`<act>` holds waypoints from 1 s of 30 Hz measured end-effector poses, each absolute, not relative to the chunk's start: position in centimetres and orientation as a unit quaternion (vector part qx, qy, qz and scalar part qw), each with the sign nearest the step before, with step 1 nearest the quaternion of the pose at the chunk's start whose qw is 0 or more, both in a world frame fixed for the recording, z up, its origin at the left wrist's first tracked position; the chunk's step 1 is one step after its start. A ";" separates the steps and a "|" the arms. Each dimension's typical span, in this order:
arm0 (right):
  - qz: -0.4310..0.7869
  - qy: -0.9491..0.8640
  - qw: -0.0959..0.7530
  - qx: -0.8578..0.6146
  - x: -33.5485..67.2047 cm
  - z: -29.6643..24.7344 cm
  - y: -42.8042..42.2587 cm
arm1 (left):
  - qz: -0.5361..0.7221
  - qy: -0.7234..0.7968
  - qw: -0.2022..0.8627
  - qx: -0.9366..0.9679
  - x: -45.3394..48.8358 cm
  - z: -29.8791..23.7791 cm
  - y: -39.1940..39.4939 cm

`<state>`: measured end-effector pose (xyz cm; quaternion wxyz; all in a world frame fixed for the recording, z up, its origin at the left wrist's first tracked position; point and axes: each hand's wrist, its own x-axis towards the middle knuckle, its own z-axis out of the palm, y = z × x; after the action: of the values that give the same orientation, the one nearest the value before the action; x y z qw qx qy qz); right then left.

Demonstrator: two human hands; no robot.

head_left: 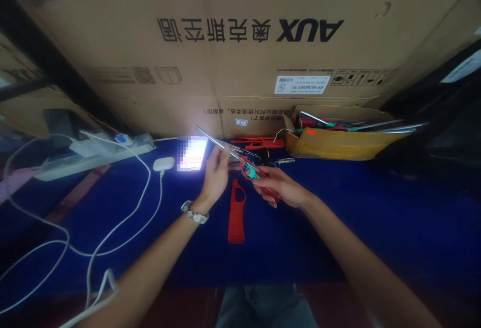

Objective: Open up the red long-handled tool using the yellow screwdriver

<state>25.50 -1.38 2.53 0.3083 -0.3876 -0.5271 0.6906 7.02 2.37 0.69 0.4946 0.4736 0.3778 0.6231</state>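
My left hand [215,173], with a watch on its wrist, is closed round a long thin metal rod [210,137] that slants up to the left. My right hand [280,188] is closed on a tool with a red handle [271,194] and a teal part [251,170] where it meets the rod. Both hands hover above a blue table cover [338,208]. A red clamp-shaped meter [236,213] lies flat on the cover just below the hands.
A lit phone screen [192,152] stands left of my left hand, beside a white charger [164,164], white cables [124,218] and a power strip [93,155]. An open carton of screwdrivers [338,142] sits right. A big cardboard box [244,42] walls the back.
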 end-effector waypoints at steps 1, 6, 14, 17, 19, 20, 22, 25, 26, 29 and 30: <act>0.697 -0.524 0.309 -0.379 25.6 2.5 -1.3 | 0.626 0.381 0.481 0.482 7.0 0.7 2.4; 0.726 -0.498 0.321 -0.349 25.7 2.1 -1.1 | 0.641 0.398 0.405 0.517 6.9 1.0 2.1; 0.726 -0.478 0.341 -0.357 25.4 1.4 -0.8 | 0.590 0.439 0.292 0.612 6.4 1.3 1.9; 0.717 -0.475 0.348 -0.372 25.3 1.4 -0.8 | 0.561 0.455 0.304 0.621 6.3 1.0 1.8; 0.711 -0.476 0.352 -0.379 25.2 1.5 -0.9 | 0.553 0.449 0.330 0.620 6.4 1.1 1.7; 0.709 -0.477 0.353 -0.381 25.2 1.6 -0.9 | 0.549 0.444 0.346 0.618 6.4 1.1 1.6; 0.706 -0.480 0.355 -0.382 25.2 1.7 -1.0 | 0.540 0.433 0.378 0.614 6.6 1.2 1.5; 0.703 -0.485 0.355 -0.379 25.2 1.6 -1.0 | 0.533 0.429 0.411 0.603 6.7 1.4 1.6; 0.703 -0.487 0.355 -0.377 25.2 1.6 -1.0 | 0.531 0.430 0.416 0.600 6.7 1.4 1.6; 0.705 -0.490 0.355 -0.371 25.2 1.4 -0.9 | 0.521 0.438 0.405 0.610 6.6 1.6 1.5; 0.705 -0.489 0.356 -0.371 25.2 1.3 -0.9 | 0.515 0.446 0.392 0.618 6.5 1.6 1.4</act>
<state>25.15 -0.93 1.34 0.3556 -0.3712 -0.4892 0.7046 6.54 1.44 1.65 0.3924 0.6180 0.4455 0.5153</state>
